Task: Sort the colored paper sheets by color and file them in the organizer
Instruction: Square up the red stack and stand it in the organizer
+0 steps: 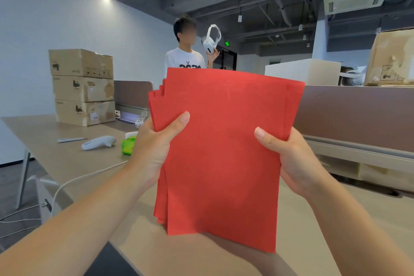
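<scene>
- Boxes (83, 87): stacked three high at the far-left end of the table (67, 163), not part of the job.
- Pen (71, 140), controller (98, 142), green pack (128, 145): in a row nearer me on the table's left part, well apart from the paper. A white cable runs off the near-left edge.
- L hand (154, 141): clamped on the left edge of the sheets (224, 152), thumb flat across the front. The fingers are behind, so I can't see them.
- Sheets: all red, one stack, held upright in front of me over the table's near edge. The left edges are stepped, so the stack isn't squared. Can't tell if the bottom edge touches the table.
- R hand (291, 159): gripping the right edge, thumb on the front and fingers hidden behind.
- Person (186, 58) behind the stack holds up a headset (211, 39); partition (358, 116) runs along the far-right side.
- Step, imo: red looks sorted and I'm evening up the stack before filing.
- Next: prob. loosen both grips a bit, knock the bottom edge on the table till the edges line up, then find the organizer. It's not in view, so I'd need to look round first.
</scene>
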